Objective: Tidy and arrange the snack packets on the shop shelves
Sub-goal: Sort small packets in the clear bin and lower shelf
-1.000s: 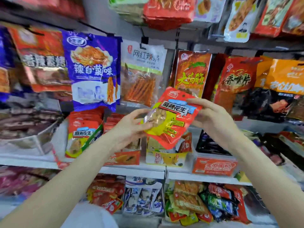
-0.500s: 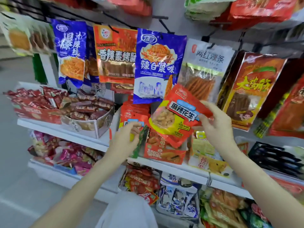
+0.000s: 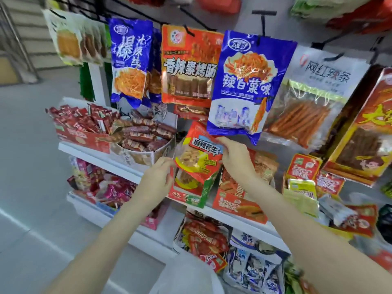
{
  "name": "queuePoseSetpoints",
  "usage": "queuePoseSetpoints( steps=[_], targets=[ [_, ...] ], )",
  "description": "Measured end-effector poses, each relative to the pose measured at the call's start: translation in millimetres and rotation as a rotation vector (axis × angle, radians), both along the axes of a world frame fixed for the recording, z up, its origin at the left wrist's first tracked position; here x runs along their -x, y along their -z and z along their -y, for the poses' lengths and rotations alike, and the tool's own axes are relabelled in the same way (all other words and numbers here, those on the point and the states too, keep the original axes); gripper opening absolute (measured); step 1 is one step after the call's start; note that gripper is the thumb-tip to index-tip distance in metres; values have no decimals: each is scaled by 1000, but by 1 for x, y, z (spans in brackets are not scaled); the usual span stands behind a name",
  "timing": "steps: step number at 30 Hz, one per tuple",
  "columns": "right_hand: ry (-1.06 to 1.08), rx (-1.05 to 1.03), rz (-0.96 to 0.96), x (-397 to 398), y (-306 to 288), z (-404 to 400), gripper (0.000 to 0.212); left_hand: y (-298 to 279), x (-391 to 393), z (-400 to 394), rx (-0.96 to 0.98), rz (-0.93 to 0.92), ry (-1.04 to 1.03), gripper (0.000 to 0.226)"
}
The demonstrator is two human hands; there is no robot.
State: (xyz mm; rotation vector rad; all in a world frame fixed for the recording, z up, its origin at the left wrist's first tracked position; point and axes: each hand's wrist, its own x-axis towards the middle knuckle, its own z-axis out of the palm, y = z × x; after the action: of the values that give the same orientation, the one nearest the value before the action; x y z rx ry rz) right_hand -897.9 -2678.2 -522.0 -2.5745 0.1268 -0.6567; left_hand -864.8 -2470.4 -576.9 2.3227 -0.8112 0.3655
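Red peanut packet [image 3: 199, 158] pinched at both ends: right hand [image 3: 235, 160] gripping upper edge, left hand [image 3: 158, 179] fingers [image 3: 167, 164] nipping lower left corner. Held just above open box [image 3: 191, 194] of matching packets, below fingers. Advised: lower upright, label outward, aligned with row behind; release only once seated.

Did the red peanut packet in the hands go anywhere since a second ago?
Yes. The red peanut packet went left and down, from in front of the clear spicy-stick bag to below the blue hanging bag.
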Motion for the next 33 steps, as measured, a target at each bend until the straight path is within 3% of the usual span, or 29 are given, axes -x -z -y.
queuePoseSetpoints(
  steps=[6,12,18,29,33],
  targets=[
    [-62,187,-229,-19,6,-19,44,9,2,11,76,22,-30,16],
    [0,123,-170,-6,9,-15,46,14,6,15,132,-12,-85,19],
    [51,16,-65,61,-9,26,42,3,20,27,137,140,-100,24],
    [485,-108,-136,291,-27,193,34,-12,121,193,81,127,401,25],
    [407,-139,-264,340,-26,241,31,-21,152,268,47,122,584,23]
  ],
)
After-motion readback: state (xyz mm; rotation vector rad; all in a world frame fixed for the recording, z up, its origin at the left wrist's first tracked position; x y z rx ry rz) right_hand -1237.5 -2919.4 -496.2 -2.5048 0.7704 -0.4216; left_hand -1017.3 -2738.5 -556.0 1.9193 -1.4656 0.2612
